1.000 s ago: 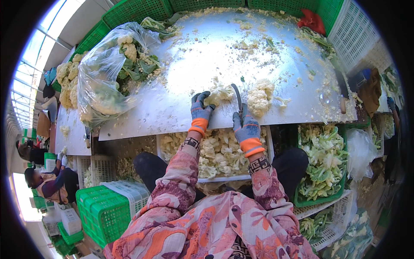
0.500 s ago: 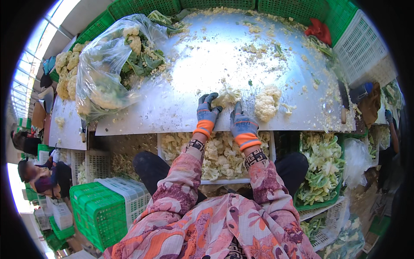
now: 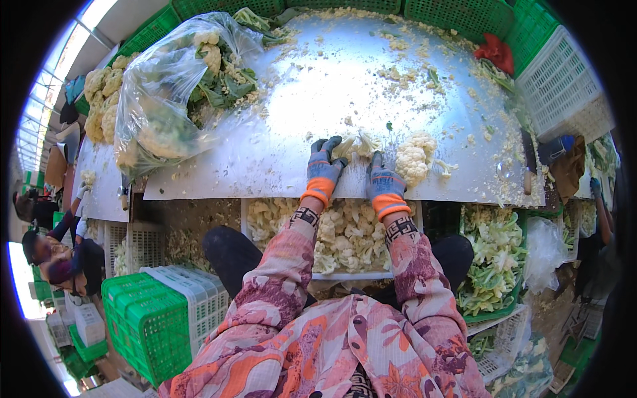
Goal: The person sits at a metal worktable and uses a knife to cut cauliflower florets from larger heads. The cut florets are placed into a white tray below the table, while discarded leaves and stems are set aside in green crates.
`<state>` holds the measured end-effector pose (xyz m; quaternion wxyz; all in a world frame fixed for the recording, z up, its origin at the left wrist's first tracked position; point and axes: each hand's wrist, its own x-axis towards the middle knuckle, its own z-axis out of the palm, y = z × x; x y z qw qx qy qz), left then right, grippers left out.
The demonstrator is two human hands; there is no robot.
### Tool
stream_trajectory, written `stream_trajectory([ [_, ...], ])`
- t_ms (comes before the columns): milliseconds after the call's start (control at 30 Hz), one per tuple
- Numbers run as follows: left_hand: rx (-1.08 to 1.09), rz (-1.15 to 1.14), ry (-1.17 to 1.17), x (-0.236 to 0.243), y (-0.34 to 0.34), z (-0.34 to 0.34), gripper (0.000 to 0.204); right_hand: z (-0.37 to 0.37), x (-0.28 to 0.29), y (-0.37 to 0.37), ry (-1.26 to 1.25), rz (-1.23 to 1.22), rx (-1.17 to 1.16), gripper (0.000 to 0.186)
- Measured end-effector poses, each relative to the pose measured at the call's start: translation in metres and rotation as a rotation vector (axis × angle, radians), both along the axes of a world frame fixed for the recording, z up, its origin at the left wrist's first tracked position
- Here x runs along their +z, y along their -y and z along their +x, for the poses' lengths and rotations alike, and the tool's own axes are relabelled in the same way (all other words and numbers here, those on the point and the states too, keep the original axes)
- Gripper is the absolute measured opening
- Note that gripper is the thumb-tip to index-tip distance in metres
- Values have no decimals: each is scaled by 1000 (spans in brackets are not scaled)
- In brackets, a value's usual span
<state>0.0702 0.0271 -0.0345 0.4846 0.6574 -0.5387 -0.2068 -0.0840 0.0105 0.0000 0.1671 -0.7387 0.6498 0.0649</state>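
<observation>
Both my hands wear grey gloves with orange cuffs and rest at the near edge of a metal-topped table (image 3: 259, 176). My left hand (image 3: 325, 164) is open, its fingers bent forward and thumb apart, beside a cut piece of cauliflower (image 3: 361, 142). On that piece's other side, my right hand (image 3: 385, 182) has its fingers stretched forward, the tips close to it; whether they touch I cannot tell. A larger cauliflower head (image 3: 415, 158) lies just right of my right hand. Below the table edge, between my knees, a white crate (image 3: 352, 275) holds cauliflower florets (image 3: 338, 239).
A clear plastic bag (image 3: 156, 99) with cauliflowers and leaves stands at the left. Knives (image 3: 529, 159) lie near the table's ends. Green crates (image 3: 458, 18) line the back. A crate of leafy trimmings (image 3: 491, 265) is at my right. Another person (image 3: 66, 255) works far left.
My hands stay around the cauliflower piece, shifted slightly to the right in view. The person at the far left now reaches an arm up to the table.
</observation>
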Motion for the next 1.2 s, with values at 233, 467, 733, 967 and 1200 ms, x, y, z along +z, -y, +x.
stream_trajectory([
  [233,8,25,-47,-11,1,6,41,-12,-12,10,107,4,-86,57],
  [467,15,42,-334,-34,6,17,33,-8,-6,-41,400,-223,-99,53],
  [733,53,92,-593,-28,-3,13,36,31,3,-58,631,-368,-40,43],
  [967,43,78,-528,-31,-6,14,35,37,3,-56,324,-195,11,53],
  [1200,35,52,-369,-39,-3,14,32,47,-15,-44,220,-16,-25,51],
])
